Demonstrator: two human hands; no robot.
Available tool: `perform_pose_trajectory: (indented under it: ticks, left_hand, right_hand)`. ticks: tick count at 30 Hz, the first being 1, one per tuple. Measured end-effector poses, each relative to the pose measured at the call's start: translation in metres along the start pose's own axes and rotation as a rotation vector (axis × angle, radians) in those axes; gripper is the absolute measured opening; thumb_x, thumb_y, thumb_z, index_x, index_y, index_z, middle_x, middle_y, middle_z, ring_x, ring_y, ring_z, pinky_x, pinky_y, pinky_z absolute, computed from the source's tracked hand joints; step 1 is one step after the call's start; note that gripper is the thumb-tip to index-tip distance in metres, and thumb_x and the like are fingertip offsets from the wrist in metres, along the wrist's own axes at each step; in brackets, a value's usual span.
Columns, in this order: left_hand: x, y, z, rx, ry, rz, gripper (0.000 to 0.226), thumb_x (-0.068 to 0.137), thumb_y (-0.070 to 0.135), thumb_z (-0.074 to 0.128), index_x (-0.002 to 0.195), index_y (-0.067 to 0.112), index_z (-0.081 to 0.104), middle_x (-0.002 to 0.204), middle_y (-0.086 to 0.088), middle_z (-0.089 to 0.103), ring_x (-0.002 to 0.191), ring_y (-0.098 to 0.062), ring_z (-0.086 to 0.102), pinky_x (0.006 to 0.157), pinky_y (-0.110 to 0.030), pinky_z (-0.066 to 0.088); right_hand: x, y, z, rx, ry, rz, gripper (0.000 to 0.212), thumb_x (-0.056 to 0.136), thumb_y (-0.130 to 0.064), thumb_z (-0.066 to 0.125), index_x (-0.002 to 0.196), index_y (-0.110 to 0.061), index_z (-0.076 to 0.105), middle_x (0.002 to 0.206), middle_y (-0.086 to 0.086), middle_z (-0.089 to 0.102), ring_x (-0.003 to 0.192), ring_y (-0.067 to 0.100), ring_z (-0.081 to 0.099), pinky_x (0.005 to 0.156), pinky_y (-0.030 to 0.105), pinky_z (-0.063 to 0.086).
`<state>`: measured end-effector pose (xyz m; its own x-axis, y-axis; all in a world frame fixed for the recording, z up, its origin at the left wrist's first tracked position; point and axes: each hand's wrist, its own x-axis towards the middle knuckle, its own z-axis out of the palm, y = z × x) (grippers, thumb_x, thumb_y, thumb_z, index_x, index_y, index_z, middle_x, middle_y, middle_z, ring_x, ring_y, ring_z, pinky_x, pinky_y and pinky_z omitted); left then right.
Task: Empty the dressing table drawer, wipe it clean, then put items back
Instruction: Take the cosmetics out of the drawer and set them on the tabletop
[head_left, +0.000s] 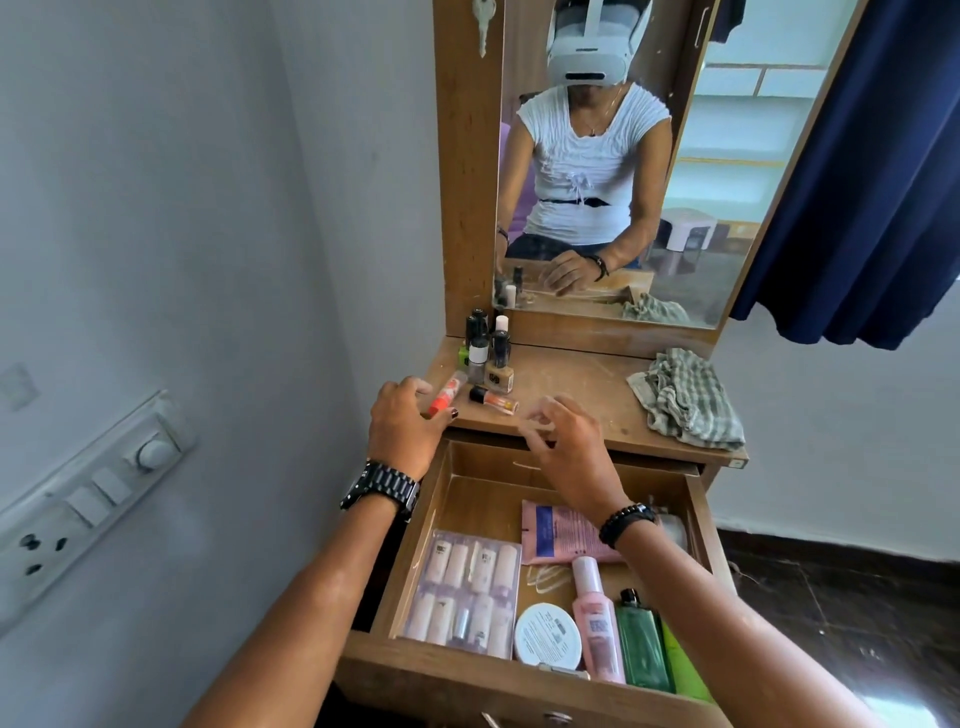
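In a grey-walled corner, the dressing table top (582, 384) is collecting bottles while the drawer (467, 499) is sitting open, half full; the left hand (402, 423) is loosely cupping beside an orange tube (447, 393), the right hand (563, 441) is hovering empty with relaxed fingers, so it's probably worth lining items up at the back, away from the cloth (685, 400)

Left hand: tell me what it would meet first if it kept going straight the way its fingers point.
Most likely the orange tube lying on the tabletop: the left hand has its fingers aimed at it, nearly touching. Beyond it stands the cluster of small bottles. Depth is hard to judge from this one view.
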<state>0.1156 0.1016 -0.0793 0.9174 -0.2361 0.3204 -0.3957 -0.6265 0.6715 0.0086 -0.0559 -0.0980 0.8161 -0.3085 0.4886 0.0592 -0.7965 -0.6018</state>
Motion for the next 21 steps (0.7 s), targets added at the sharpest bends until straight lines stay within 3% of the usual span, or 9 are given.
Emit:
perform_pose_trajectory:
  ticks: [3,7,10,14,16,21]
  left_hand:
    - [-0.013,0.003,-0.003,-0.037,0.019,-0.013,0.032,0.080,0.024,0.070,0.108,0.013,0.059,0.111,-0.008,0.055,0.097,-0.021,0.058,0.077,-0.032,0.052]
    - [-0.048,0.015,0.012,-0.120,-0.024,0.080,0.028,0.081,0.021,0.069,0.106,0.014,0.059,0.102,-0.001,0.054,0.084,-0.013,0.055,0.073,-0.025,0.050]
    - [-0.066,0.016,0.036,-0.097,-0.243,0.056,0.031,0.081,0.024,0.070,0.109,0.016,0.058,0.100,-0.001,0.060,0.085,-0.013,0.058,0.077,-0.027,0.052]
    - [-0.082,0.016,0.066,0.057,-0.587,0.071,0.036,0.085,0.024,0.065,0.119,0.014,0.055,0.117,-0.004,0.060,0.104,-0.017,0.058,0.088,-0.030,0.049]
    - [-0.086,0.018,0.074,0.109,-0.716,0.129,0.036,0.086,0.022,0.063,0.120,0.013,0.054,0.122,-0.007,0.058,0.108,-0.020,0.055,0.092,-0.033,0.047]
    - [-0.096,0.022,0.078,0.261,-0.834,0.235,0.038,0.091,0.021,0.054,0.128,0.014,0.049,0.128,-0.008,0.055,0.113,-0.023,0.054,0.094,-0.035,0.046]
  right_hand:
    - [-0.019,0.005,-0.011,0.001,-0.021,0.005,0.009,0.088,-0.015,0.064,0.097,-0.016,0.063,0.094,-0.011,0.054,0.078,0.001,0.053,0.071,0.015,0.047]
    - [-0.041,0.024,-0.025,-0.034,-0.163,0.030,0.012,0.085,-0.008,0.064,0.093,-0.017,0.064,0.091,-0.007,0.057,0.079,0.005,0.056,0.070,0.012,0.044]
    - [-0.051,0.041,-0.034,-0.175,-0.264,0.103,0.015,0.083,-0.008,0.065,0.097,-0.015,0.066,0.093,-0.005,0.057,0.086,0.012,0.056,0.074,0.012,0.041]
    - [-0.060,0.059,-0.038,-0.346,-0.402,0.189,0.027,0.079,-0.013,0.064,0.105,-0.018,0.065,0.107,0.004,0.059,0.102,0.024,0.055,0.091,0.038,0.046]
    - [-0.061,0.061,-0.038,-0.385,-0.511,0.270,0.033,0.080,-0.021,0.063,0.113,-0.023,0.061,0.117,0.004,0.055,0.111,0.026,0.051,0.096,0.043,0.042]
    - [-0.062,0.065,-0.039,-0.429,-0.649,0.336,0.055,0.078,-0.048,0.066,0.127,-0.028,0.048,0.125,0.007,0.050,0.118,0.029,0.046,0.099,0.042,0.034]
